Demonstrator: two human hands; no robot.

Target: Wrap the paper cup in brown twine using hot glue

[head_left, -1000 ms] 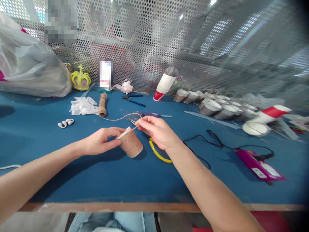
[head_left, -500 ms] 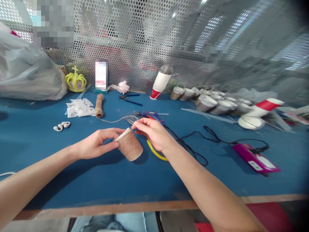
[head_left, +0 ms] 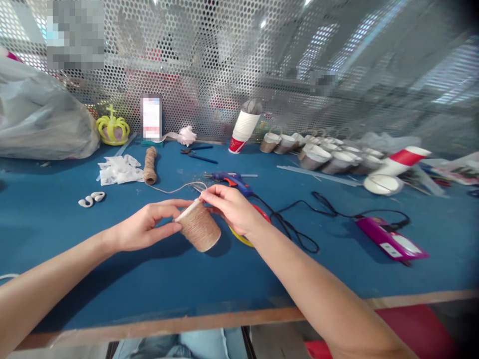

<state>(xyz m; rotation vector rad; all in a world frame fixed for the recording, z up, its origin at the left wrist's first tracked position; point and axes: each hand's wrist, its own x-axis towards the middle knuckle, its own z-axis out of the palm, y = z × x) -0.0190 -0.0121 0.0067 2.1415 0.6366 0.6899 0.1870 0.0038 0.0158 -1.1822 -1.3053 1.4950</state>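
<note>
A paper cup wrapped in brown twine (head_left: 200,228) is tilted on its side just above the blue table, its white rim toward the upper left. My left hand (head_left: 155,224) grips the rim side, thumb below and fingers along the top. My right hand (head_left: 232,207) is closed at the cup's upper edge, pinching the twine there. From it the loose twine (head_left: 174,190) curves left to a twine spool (head_left: 150,167). Behind my right hand lie a blue glue gun (head_left: 234,182) and scissors with a yellow-and-red handle (head_left: 241,237), partly hidden.
Pliers (head_left: 200,154) lie toward the back. A stack of paper cups (head_left: 245,129) leans by the mesh wall, with several wrapped cups (head_left: 318,157) to its right. A purple power strip (head_left: 389,239) and black cord (head_left: 299,239) occupy the right. White earbuds (head_left: 92,199) lie at left.
My right hand has moved slightly left and closer against the cup's rim, drawing the twine to it. The cup stays in my left hand. The view has shifted a little.
</note>
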